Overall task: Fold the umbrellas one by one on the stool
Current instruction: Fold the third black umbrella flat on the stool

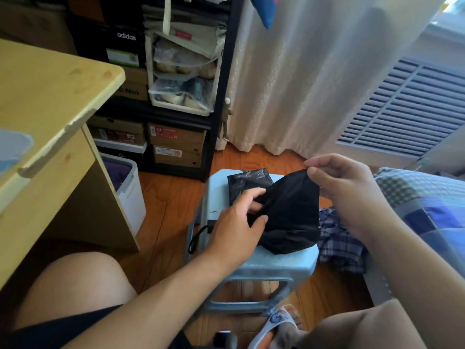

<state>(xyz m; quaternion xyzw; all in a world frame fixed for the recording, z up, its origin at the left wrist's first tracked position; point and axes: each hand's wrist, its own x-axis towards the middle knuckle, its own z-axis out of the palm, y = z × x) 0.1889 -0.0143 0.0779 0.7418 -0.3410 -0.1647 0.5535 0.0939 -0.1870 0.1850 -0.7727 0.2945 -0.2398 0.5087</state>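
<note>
Head view looks down on a black umbrella whose matte fabric is bunched into a loose, pointed heap, one corner drawn up to a peak and the rest sagging in soft folds. Its dark handle end, with a black wrist strap looping down, sticks out past the stool's left edge. The umbrella lies on the seat of a pale blue plastic stool, toward the front and right of it.

The right hand is raised above the stool's right side, thumb and forefinger pinching the lifted corner of the fabric while the other fingers curl loosely behind. The left hand sits lower, at the umbrella's left side, its fingers and thumb closed into the folds of cloth near the handle end.

Behind the umbrella, at the back of the seat, lies a flat, shiny black folded item, partly covered by the fabric. The stool stands on a reddish wooden floor. To the left is a light wooden desk with a white bin beside it, and beyond that dark shelving stacked with shoe boxes. A cream curtain hangs at the back, a slatted grille is at the right, and a blue patchwork bed cover fills the right edge, with plaid cloth on the floor below it.
</note>
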